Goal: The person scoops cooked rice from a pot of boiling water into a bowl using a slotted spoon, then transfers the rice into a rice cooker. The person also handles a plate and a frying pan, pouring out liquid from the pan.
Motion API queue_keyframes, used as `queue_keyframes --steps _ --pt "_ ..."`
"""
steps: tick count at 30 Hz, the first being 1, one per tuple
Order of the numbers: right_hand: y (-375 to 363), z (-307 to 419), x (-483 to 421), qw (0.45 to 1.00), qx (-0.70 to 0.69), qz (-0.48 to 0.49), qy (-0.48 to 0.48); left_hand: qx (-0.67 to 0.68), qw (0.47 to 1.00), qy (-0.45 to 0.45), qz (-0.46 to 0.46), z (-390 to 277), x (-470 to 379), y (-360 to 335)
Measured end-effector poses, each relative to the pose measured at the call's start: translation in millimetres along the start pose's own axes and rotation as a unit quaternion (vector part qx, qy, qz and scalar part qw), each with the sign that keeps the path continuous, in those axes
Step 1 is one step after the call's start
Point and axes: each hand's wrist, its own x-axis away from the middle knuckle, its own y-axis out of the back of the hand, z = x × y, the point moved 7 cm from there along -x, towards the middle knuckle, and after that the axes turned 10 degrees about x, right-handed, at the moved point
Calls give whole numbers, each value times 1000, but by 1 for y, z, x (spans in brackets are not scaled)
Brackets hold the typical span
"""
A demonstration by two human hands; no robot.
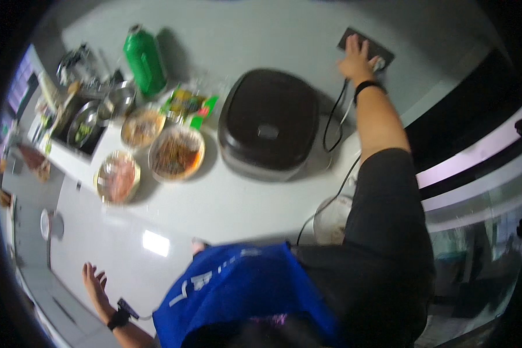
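Note:
My right hand point(357, 60) reaches to a dark wall socket panel point(371, 47), its fingers spread over the panel beside a plug with a cord. Whether the fingers grip the plug cannot be told. Down at the lower left, my left hand point(95, 285) hangs in the air with its fingers apart and nothing in it. A dark rice cooker point(269, 124) with its lid down stands on the white countertop point(243, 209), cords beside it. Left of the cooker are a bowl of dark food in reddish sauce point(177, 152), another bowl of food point(142, 126) and a bowl of pink raw meat point(117, 177).
A green thermos flask point(144, 61) and a green-and-yellow food packet point(190, 105) stand near the wall. A sink point(85, 130) with metal bowls lies at the left. A whitish round container point(334, 219) is by my right arm, a black cord point(330, 200) crossing it.

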Motion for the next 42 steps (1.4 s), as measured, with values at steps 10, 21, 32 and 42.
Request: queue_keyframes --steps 10,21,32,42 --pt "26 9 -35 919 -380 -87 63 10 999 23 -24 18 47 31" --pt "60 42 198 785 -609 50 97 -64 996 -41 37 8 22 2" --pt "-90 141 383 730 -608 302 -80 -57 995 61 -62 108 32 156" --pt "-121 161 379 814 -535 209 -86 -64 993 68 -78 124 51 185"
